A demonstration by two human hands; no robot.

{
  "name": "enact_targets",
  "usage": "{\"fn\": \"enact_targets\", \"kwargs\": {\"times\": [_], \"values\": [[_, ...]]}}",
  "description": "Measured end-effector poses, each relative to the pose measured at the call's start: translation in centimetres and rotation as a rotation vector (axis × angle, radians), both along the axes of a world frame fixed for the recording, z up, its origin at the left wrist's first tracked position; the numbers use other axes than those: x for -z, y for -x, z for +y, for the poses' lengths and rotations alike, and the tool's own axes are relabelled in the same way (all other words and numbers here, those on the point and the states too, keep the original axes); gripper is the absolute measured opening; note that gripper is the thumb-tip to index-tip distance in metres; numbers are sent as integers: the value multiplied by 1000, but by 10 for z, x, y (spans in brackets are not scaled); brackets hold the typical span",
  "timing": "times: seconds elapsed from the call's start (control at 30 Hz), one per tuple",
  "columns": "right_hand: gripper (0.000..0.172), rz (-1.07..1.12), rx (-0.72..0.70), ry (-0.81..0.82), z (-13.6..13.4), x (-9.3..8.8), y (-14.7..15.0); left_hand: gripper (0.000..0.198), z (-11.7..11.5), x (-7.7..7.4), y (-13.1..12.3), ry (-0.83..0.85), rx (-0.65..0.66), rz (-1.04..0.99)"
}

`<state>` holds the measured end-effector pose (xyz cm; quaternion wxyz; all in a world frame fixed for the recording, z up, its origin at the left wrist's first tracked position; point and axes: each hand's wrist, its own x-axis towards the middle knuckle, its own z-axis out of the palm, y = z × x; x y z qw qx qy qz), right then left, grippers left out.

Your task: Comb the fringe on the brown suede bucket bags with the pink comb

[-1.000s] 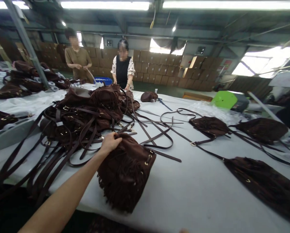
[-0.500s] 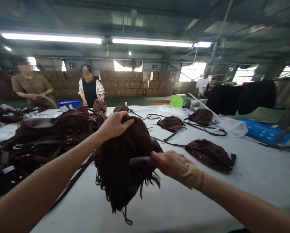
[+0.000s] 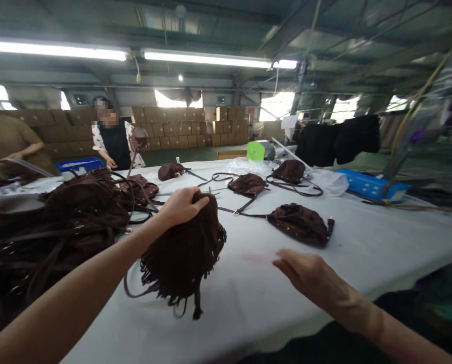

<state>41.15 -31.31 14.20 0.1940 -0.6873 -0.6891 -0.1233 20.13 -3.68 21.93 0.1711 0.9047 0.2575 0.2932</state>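
My left hand (image 3: 184,205) grips the top edge of a dark brown fringed bag (image 3: 186,253), which hangs over the white table with its fringe pointing down. A thin strap of it loops out at the left. Apart from the bag, to its right, my right hand (image 3: 307,270) is closed with the fingertips pressed together. A faint pinkish smear shows just beyond those fingertips; what it is I cannot make out. Beyond that hand lies another brown fringed bag (image 3: 301,225) with its strap stretched leftward.
A heap of brown bags (image 3: 85,207) covers the left side of the white table (image 3: 244,313). Farther back lie more brown bags (image 3: 246,184), clear plastic and a blue tray (image 3: 371,184). Two people stand across the table, one holding up a small brown bag (image 3: 138,137).
My right hand has let go of the dark piece at the bag's side and moved right, away from it. The bag has turned in my left hand. The view has swung right.
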Motion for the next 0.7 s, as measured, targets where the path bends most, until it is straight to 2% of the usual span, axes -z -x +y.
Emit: {"fn": "enact_targets", "kwargs": {"times": [0.07, 0.13, 0.2, 0.27, 0.37, 0.5, 0.6, 0.7], "values": [[36, -61, -97, -94, 44, -27, 10, 32, -18, 2, -10, 44, 65, 65], [35, -144, -137, -86, 80, -43, 27, 31, -26, 3, -12, 96, 108, 54], [34, -195, -101, -39, 99, -44, 43, 30, -25, 5, -7, 132, 94, 0], [33, -202, -49, 11, 98, -29, 51, 29, -16, 9, 0, 171, 32, -58], [31, -191, -13, 84, 71, 11, 45, 30, 2, 16, 9, 286, -42, -184], [31, -157, 76, 186, 14, 63, 18, 33, 19, 31, 2, 344, -108, -321], [30, -90, 136, 232, -31, 83, -3, 31, 17, 47, -18, 376, -119, -308], [23, 3, 83, 210, -71, 88, -17, 30, 4, 62, -43, 425, -129, -354]]}}
